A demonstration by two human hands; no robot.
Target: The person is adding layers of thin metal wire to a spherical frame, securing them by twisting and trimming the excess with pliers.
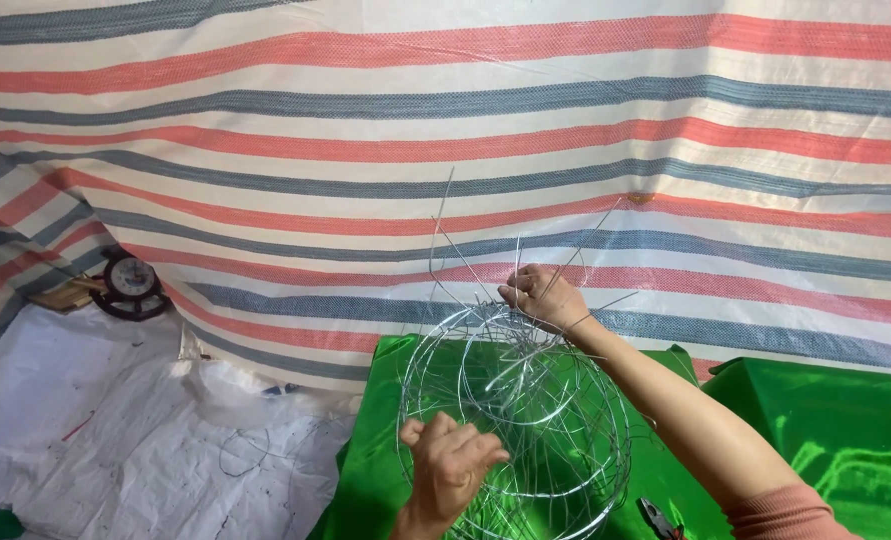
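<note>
A round cage of thin silver wire (pixel 525 420) stands on shiny green cloth (pixel 845 440) in the lower middle of the head view. My left hand (pixel 452 468) grips a wire hoop on the near side of the frame. My right hand (pixel 542 296) pinches the wires at the far top, where several loose wire ends stick up and fan out. My right forearm crosses over the frame's right side.
A red, blue and white striped tarp (pixel 445 130) hangs behind. White plastic sheeting (pixel 115 430) covers the floor at left, with a small dark clock (pixel 130 285) beside a wooden piece. Pliers (pixel 657 520) lie on the green cloth near my right arm.
</note>
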